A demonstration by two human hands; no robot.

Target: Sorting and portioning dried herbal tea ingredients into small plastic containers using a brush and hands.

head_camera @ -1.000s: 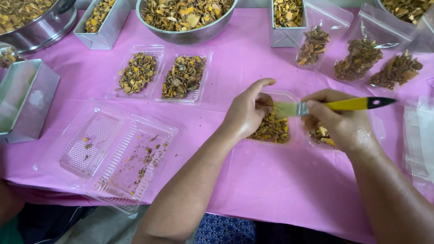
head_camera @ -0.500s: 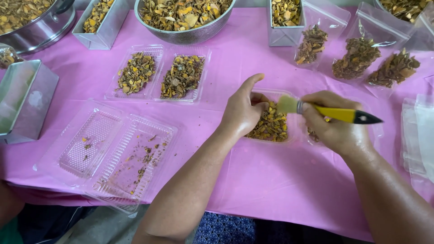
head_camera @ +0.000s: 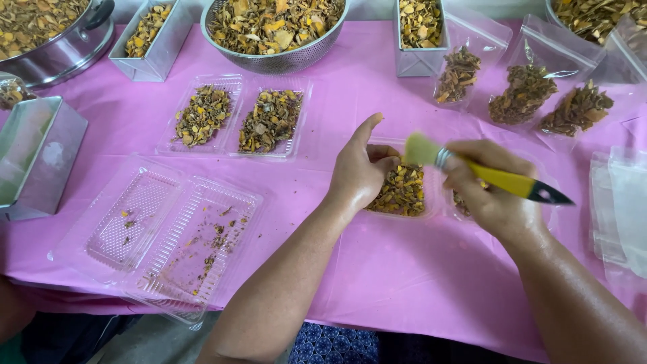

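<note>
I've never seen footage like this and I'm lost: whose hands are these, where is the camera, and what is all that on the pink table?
The camera sits on a person's head and looks down, so both bare hands are that person's own. The left hand rests on a clear plastic tray filled with dried yellow-brown pieces. The right hand holds a yellow-handled brush, its bristles above that tray. All this lies on a pink tablecloth. Nearby are two more filled trays, an open clear container holding only crumbs, a metal colander heaped with the same dried material, small metal tins, and filled clear bags.
</note>
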